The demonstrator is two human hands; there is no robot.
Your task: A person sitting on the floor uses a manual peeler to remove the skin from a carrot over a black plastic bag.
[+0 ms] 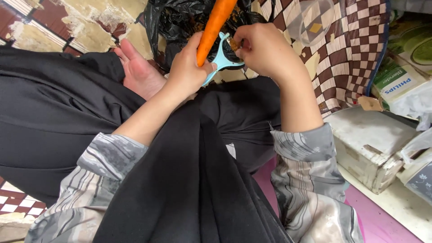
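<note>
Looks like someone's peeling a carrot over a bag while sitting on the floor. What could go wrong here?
1. The right hand picks at the blade of the blue peeler with bare fingertips, so it could get nicked.
2. The left hand grips both the carrot and the peeler at once; either might slip.
3. The black bag sits just beyond the lap, so scraps could land on the black clothing instead.

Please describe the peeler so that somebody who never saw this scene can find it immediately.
Look above the person's black lap, before the black plastic bag. There the left hand holds an orange carrot together with the peeler. It is the only light blue, Y-shaped tool here.
</note>
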